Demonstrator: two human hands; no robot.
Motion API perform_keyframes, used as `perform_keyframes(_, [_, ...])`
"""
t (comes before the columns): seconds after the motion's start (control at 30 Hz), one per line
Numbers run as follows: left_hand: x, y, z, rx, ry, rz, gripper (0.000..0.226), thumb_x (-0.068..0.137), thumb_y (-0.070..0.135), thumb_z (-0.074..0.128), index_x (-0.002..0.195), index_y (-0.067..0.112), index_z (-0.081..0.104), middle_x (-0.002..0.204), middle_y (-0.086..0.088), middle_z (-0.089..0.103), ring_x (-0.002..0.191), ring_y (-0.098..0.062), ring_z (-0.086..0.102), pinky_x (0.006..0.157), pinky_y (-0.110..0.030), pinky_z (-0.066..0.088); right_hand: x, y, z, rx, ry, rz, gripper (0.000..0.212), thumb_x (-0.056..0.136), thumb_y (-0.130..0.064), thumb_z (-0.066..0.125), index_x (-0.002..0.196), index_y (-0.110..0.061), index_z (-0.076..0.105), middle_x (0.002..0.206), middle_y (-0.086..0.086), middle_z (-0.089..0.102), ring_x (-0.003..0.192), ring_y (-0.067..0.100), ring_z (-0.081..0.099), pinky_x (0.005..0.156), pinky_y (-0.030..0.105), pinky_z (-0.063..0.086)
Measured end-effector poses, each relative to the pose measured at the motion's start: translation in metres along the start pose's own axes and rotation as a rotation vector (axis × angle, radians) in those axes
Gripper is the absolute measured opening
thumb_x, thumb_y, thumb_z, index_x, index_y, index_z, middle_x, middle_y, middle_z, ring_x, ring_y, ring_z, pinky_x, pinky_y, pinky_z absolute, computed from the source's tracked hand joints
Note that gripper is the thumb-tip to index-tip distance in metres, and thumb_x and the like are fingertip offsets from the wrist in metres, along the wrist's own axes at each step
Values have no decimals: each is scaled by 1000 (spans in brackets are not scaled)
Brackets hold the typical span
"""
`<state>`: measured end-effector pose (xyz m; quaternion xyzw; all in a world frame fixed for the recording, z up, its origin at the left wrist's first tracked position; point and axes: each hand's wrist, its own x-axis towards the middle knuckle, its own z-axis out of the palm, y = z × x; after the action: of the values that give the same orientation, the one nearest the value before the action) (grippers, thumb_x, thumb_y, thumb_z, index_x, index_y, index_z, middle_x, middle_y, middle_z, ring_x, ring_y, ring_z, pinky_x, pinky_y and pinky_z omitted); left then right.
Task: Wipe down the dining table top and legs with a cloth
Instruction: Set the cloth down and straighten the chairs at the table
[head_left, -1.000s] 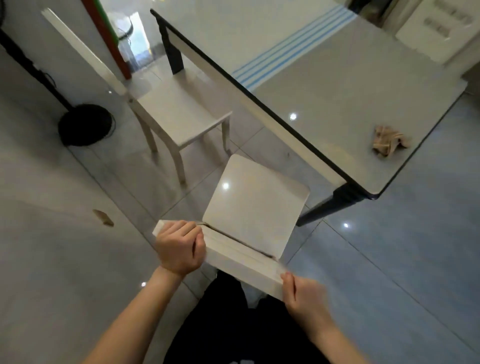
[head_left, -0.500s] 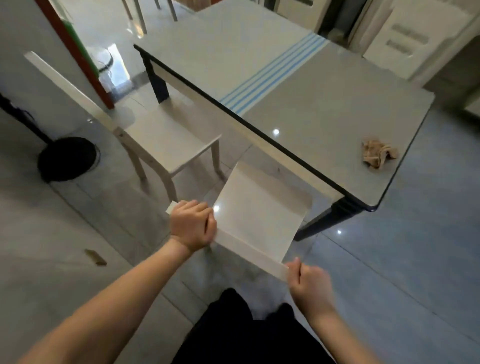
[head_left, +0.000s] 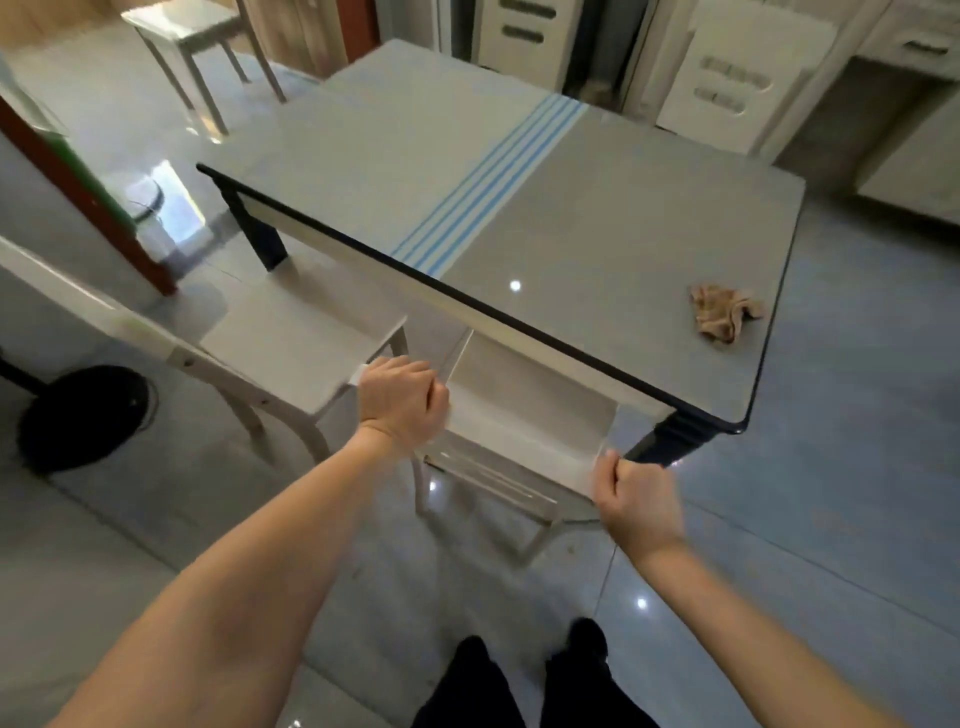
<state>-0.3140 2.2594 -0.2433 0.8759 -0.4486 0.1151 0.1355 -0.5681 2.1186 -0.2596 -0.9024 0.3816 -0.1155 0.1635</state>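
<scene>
A grey glossy dining table (head_left: 597, 218) with blue stripes across its middle and a dark edge stands ahead of me. A crumpled tan cloth (head_left: 724, 318) lies on the top near the right front corner. A dark table leg (head_left: 670, 441) shows under that corner, another (head_left: 260, 234) at the left. I hold a white chair (head_left: 524, 410) by its backrest, its seat partly under the table's front edge. My left hand (head_left: 402, 402) grips the left end of the backrest and my right hand (head_left: 639, 499) grips the right end.
A second white chair (head_left: 270, 343) stands to the left, next to the one I hold. A white stool (head_left: 192, 36) is at the far left, white cabinets (head_left: 727, 78) behind the table. A black round base (head_left: 78, 415) sits on the tiled floor at left. My feet (head_left: 524, 680) are below.
The chair in my hands has moved forward, from well clear of the table to partly under its front edge. Both hands kept their grip on the backrest.
</scene>
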Motion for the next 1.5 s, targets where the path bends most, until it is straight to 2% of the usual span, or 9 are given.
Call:
perform_keyframes(0.13, [12,-33,17,-17,3,49,42,83,30,35,56,17,65,62,0,66,58,-21,59,61,-27,38,3,-18,30,-1,49,18,59,91,-35,23,42,-9,42,39,15,52,34,36,51,36,37,38])
perform_keyframes(0.3, [24,-14,30,-65,53,42,41,83,29,37,54,17,65,58,2,62,55,-19,56,58,-28,35,28,9,20,-31,157,9,57,90,-32,29,40,-7,44,38,17,50,33,38,50,37,31,30])
perform_keyframes(0.37, [29,-1,33,-79,47,29,40,82,30,39,54,18,65,57,3,62,54,-18,55,57,-27,37,40,24,14,-32,177,-4,59,89,-33,30,42,-2,48,41,20,52,35,39,52,36,35,33])
perform_keyframes(0.57, [47,35,40,-94,17,-1,40,83,32,39,54,20,65,54,6,58,49,-14,49,53,-23,32,71,61,-1,-15,256,1,63,91,-31,28,42,2,50,39,18,52,35,33,54,39,31,36])
perform_keyframes(0.7, [73,20,44,-51,17,12,44,84,32,36,53,19,64,53,5,58,50,-15,49,55,-23,33,88,46,8,-37,300,10,56,90,-28,29,40,-7,43,36,16,48,30,32,49,35,31,32])
perform_keyframes(0.83, [88,-1,49,-54,47,19,43,82,30,36,51,18,63,53,4,58,51,-17,51,57,-23,29,96,29,21,-68,326,7,58,90,-24,31,39,-3,47,34,13,47,26,30,46,30,30,33])
perform_keyframes(1.0, [99,-10,56,-50,75,39,42,82,30,36,52,18,63,54,4,59,52,-18,53,55,-24,32,103,28,29,-45,336,17,60,92,-26,29,39,-4,48,34,10,47,28,29,47,32,33,36])
perform_keyframes(1.2, [119,-27,57,-36,58,75,47,84,31,32,62,17,71,65,2,69,59,-18,61,64,-27,42,114,10,40,-32,354,41,60,92,-24,29,39,-2,47,35,16,46,28,33,45,29,35,38])
perform_keyframes(1.5, [120,-25,54,-25,49,85,45,86,30,30,58,17,63,59,2,60,58,-17,52,63,-26,24,117,6,31,-25,290,-4,58,92,-22,32,37,-5,44,32,11,43,25,30,42,27,33,36])
